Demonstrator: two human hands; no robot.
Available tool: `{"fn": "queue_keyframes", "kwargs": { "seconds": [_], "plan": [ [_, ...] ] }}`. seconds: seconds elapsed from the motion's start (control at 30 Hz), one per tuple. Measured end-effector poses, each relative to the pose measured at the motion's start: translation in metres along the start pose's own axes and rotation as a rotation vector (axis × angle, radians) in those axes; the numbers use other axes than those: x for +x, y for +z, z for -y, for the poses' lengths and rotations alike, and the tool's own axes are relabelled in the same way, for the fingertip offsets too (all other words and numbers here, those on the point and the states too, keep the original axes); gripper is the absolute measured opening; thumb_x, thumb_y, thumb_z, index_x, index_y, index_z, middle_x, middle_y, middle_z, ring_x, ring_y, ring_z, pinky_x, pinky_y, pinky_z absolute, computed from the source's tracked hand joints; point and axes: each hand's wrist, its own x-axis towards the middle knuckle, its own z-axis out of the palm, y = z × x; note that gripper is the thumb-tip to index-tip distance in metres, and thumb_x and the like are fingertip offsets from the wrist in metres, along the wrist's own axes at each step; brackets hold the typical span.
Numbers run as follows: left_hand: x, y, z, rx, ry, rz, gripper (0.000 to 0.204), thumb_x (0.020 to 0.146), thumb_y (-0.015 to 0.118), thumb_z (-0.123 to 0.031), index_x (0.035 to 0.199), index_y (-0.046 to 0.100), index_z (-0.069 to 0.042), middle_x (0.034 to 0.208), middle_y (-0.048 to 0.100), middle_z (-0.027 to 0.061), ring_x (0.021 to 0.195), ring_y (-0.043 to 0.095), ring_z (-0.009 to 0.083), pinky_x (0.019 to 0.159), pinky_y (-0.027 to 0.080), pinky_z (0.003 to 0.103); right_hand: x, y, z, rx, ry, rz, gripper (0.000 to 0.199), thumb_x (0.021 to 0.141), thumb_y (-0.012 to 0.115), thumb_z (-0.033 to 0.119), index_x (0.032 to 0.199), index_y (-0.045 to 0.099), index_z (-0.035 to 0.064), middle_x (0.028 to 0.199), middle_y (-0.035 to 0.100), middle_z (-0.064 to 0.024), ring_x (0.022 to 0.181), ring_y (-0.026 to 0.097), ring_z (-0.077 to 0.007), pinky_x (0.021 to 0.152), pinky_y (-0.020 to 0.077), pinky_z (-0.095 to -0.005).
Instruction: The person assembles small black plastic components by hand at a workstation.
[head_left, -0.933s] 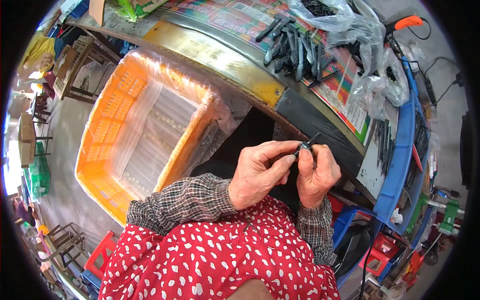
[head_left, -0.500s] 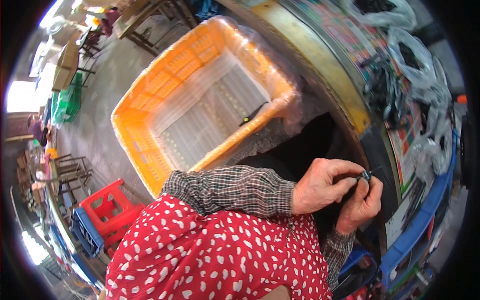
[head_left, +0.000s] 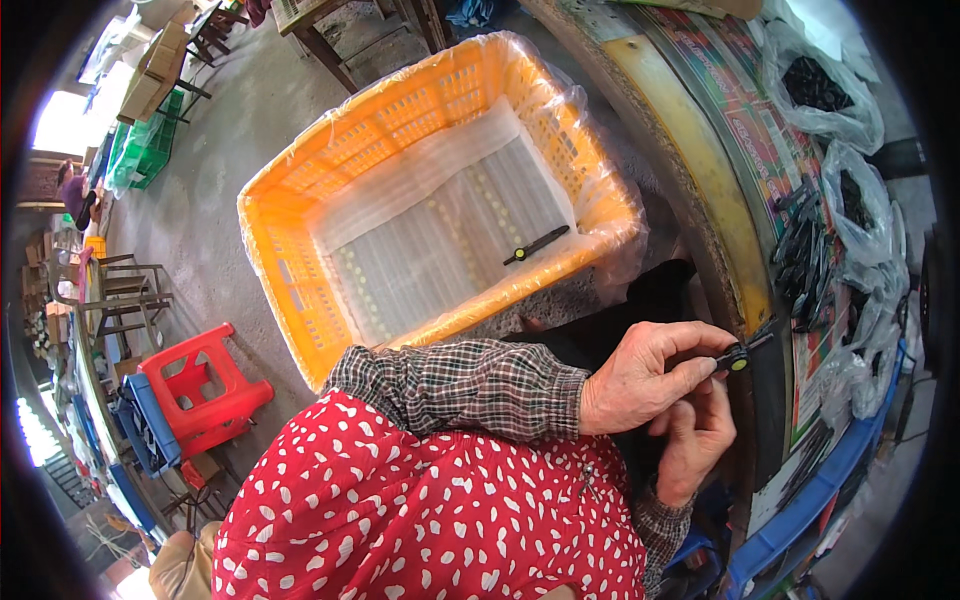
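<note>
My left hand pinches a slim black plastic piece with a round yellow-green dot between thumb and fingers. The thin end of this piece points up and right, over the bench edge. Just below it is my right hand, its fingers curled and closed, the tips close to the left thumb. Whether those tips hold anything is hidden. A similar black piece with a yellow-green dot lies in the orange crate, on the white sheeting near the right side.
The workbench curves along the right, bearing a pile of black parts and clear plastic bags of black pieces. A blue-edged tray is nearer me. On the floor at left stand a red stool and a green crate.
My right hand has dropped slightly away from the black piece, and its yellow-green dot now shows. The left hand keeps its pinch. The whole view has shifted a little.
</note>
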Motion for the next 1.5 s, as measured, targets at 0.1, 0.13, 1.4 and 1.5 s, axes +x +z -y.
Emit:
{"fn": "queue_keyframes", "kwargs": {
  "seconds": [0.1,0.13,1.4,1.5],
  "plan": [
    [0.000,0.000,-0.008,-0.145,0.046,-0.005,0.030,0.093,0.051,-0.004,0.122,0.053,0.004,0.099,0.063,0.0038,0.087,0.057,0.0062,0.079,0.049,0.022,0.003,0.025,-0.011,0.020,-0.135,-0.074,0.023,0.087,0.063,0.006,0.106,0.056,-0.0044,0.081,0.060,-0.0021,0.058,0.052,-0.0051,0.050,0.0410,-0.0177],
    [0.000,-0.002,-0.008,-0.174,0.039,-0.008,0.031,0.093,0.051,-0.003,0.124,0.053,0.003,0.103,0.063,0.0060,0.089,0.057,0.0072,0.081,0.048,0.023,0.004,0.028,-0.008,0.015,-0.134,-0.067,0.023,0.087,0.063,0.006,0.106,0.056,-0.0044,0.081,0.060,-0.0021,0.058,0.052,-0.0051,0.050,0.0410,-0.0177],
    [0.011,-0.290,0.099,1.535,-0.283,-0.330,0.023,0.078,0.068,-0.019,0.098,0.066,-0.008,0.092,0.060,0.0130,0.088,0.060,0.0341,0.075,0.048,0.044,0.035,0.030,-0.016,-0.528,0.020,0.199,0.022,0.085,0.066,0.008,0.104,0.063,-0.0023,0.071,0.058,-0.0031,0.059,0.051,-0.0067,0.051,0.0408,-0.0204],
    [0.014,-0.287,0.106,1.590,-0.215,-0.290,0.024,0.078,0.068,-0.021,0.099,0.065,-0.009,0.092,0.059,0.0119,0.089,0.060,0.0336,0.073,0.049,0.044,0.036,0.030,-0.018,-0.575,-0.006,0.209,0.022,0.085,0.066,0.008,0.104,0.063,-0.0026,0.072,0.058,-0.0037,0.059,0.052,-0.0076,0.051,0.0417,-0.0210]
  ]
}}
